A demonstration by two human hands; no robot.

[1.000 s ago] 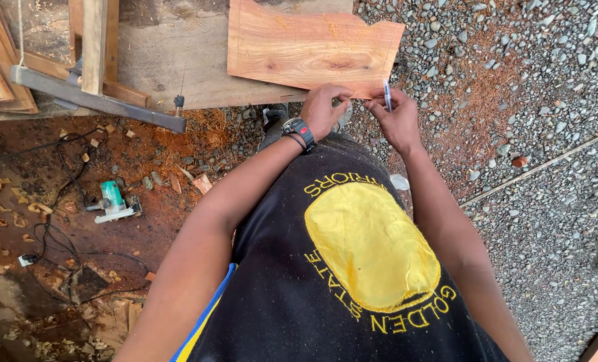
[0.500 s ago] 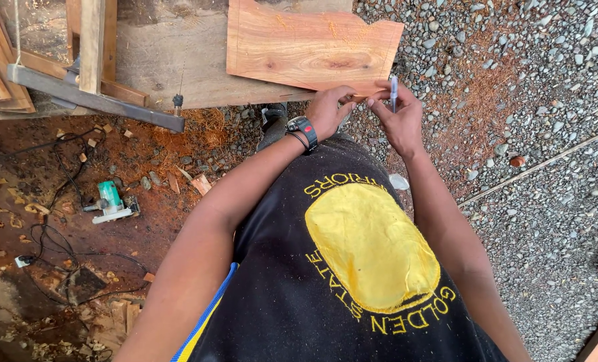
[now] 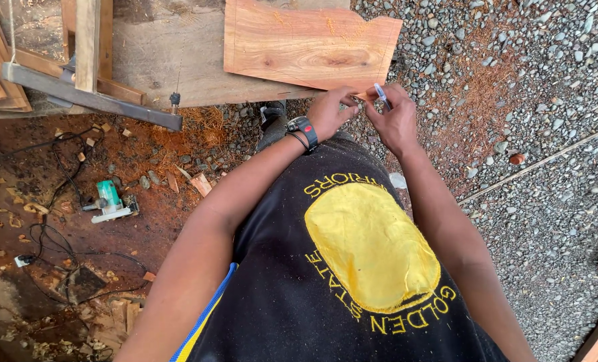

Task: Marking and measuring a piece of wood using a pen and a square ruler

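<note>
A reddish wooden board (image 3: pixel 305 43) lies on a grey workbench (image 3: pixel 158 60) at the top of the head view, its near edge just above both hands. My right hand (image 3: pixel 394 121) holds a small pen (image 3: pixel 381 95) upright by the board's lower right corner. My left hand (image 3: pixel 332 110), with a black watch on the wrist, has its fingers pinched together against the pen hand at the board's edge; whether it grips anything is hidden. My black shirt with a yellow print fills the lower middle.
A small green power tool (image 3: pixel 110 201) with black cables lies on the sawdust-strewn ground at left. A grey metal bar (image 3: pixel 91 97) and wooden planks (image 3: pixel 87 40) stick out from the bench. Grey gravel (image 3: pixel 533 100) covers the right side, with wood offcuts at the edges.
Both hands have shifted slightly along the board's near edge. The pen in my right hand has tilted a little; the board has not moved.
</note>
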